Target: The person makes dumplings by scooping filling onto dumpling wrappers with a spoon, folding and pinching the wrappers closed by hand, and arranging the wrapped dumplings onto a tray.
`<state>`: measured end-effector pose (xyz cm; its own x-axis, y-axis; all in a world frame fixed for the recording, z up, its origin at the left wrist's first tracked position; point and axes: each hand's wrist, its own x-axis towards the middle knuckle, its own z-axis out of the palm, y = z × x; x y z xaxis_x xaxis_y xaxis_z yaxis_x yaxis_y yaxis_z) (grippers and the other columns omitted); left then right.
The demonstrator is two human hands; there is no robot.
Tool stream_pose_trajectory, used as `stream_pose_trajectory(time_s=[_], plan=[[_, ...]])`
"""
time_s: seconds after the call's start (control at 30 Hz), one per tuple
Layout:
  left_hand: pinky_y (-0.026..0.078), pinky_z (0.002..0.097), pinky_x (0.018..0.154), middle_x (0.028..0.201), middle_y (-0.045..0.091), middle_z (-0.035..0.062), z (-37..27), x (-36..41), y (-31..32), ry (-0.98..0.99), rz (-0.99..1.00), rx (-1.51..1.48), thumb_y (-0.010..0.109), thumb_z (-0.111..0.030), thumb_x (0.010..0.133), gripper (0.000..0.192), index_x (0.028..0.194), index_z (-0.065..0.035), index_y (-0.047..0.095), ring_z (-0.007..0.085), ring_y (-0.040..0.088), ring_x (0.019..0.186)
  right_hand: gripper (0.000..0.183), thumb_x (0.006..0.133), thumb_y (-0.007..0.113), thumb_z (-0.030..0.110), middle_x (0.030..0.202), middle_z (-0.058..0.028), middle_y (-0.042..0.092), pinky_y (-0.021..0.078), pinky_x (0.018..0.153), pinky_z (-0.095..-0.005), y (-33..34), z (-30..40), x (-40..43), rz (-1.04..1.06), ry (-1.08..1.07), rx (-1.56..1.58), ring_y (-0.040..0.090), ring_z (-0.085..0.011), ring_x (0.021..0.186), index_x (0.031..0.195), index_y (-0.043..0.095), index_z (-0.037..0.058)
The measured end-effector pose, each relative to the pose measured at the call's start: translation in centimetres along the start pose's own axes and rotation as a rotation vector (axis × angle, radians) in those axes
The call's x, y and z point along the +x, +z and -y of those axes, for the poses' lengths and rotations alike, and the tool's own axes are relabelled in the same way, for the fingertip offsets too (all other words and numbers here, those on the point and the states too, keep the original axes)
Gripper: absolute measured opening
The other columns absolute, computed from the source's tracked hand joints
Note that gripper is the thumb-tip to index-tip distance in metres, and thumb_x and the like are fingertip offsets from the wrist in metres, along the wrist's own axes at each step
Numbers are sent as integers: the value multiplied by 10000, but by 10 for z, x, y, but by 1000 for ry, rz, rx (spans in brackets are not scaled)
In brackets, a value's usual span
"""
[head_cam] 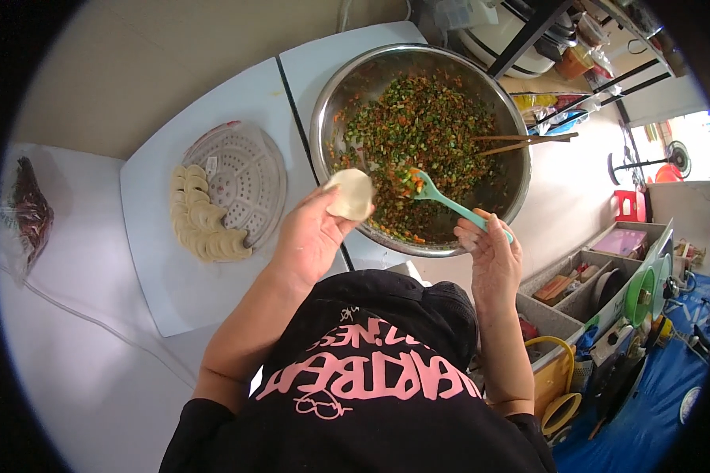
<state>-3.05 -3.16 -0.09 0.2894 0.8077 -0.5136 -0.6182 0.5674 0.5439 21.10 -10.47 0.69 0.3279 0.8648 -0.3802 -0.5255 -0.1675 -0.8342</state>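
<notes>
A round dough wrapper rests on the fingers of my left hand, held near the bowl's left rim. My right hand grips the handle of a mint-green spoon. Some chopped vegetable filling sits in the spoon's head, over the large steel bowl. Inside the bowl lies a broad heap of chopped green and orange filling. To the left, folded dumplings overlap in rows along one side of a round perforated tray.
Two wooden chopsticks lean over the bowl's right rim. The white table has a dark seam. A bagged item and a cable lie at far left. Shelving stands at upper right, a compartmented stone-like unit at right.
</notes>
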Motion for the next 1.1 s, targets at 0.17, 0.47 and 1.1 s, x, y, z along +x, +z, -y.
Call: stream_pose_trajectory(time_s=[0.17, 0.47, 1.1], plan=[[416, 450, 1051, 1292, 513, 226, 8, 2, 20, -90, 176, -24, 362, -152, 988, 393, 1311, 65, 410, 327, 507, 1217, 298, 980, 492, 173, 936, -217, 675, 555, 793, -341, 5, 12, -10, 27, -164, -30, 684, -266, 837, 1088, 589, -86], [410, 453, 1055, 1268, 525, 225, 15, 17, 52, -168, 174, -258, 338, -214, 1022, 382, 1277, 56, 428, 327, 505, 1213, 271, 789, 643, -26, 998, -196, 661, 548, 769, -348, 11, -3, -31, 398, -1108, -1195, 671, -294, 869, 1058, 622, -54], [411, 437, 1054, 1321, 481, 259, 14, 25, 27, -304, 360, -190, 414, -164, 971, 459, 1335, 112, 365, 356, 485, 1237, 222, 853, 662, 170, 790, -88, 682, 354, 834, -351, -32, 37, 0, 365, -778, -672, 548, -180, 715, 982, 673, -10]])
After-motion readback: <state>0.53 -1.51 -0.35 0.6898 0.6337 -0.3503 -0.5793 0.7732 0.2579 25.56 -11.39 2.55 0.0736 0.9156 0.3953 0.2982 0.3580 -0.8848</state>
